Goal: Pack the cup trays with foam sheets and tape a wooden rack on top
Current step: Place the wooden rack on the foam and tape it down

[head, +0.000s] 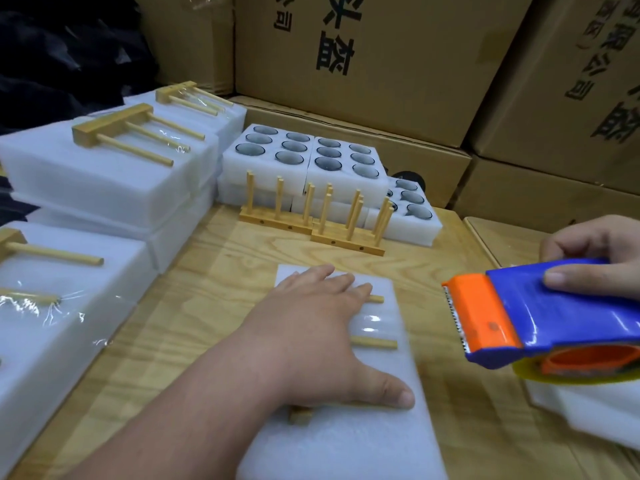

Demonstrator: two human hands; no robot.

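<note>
The left hand (311,327) lies spread flat, pressing a wooden rack (375,342) onto a white foam pack (346,438) at the near middle of the table (214,271). The right hand (595,258) grips a blue and orange tape dispenser (519,317) just right of the pack. Open cup trays (304,157) and two upright racks (311,216) stand far behind; taped packs (104,174) are stacked left.

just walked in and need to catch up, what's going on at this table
A person is packing foam-wrapped cup trays. The left hand presses flat on a wooden rack lying on a foam pack. The right hand holds a blue and orange tape dispenser beside it. Finished packs sit stacked at left.
</note>
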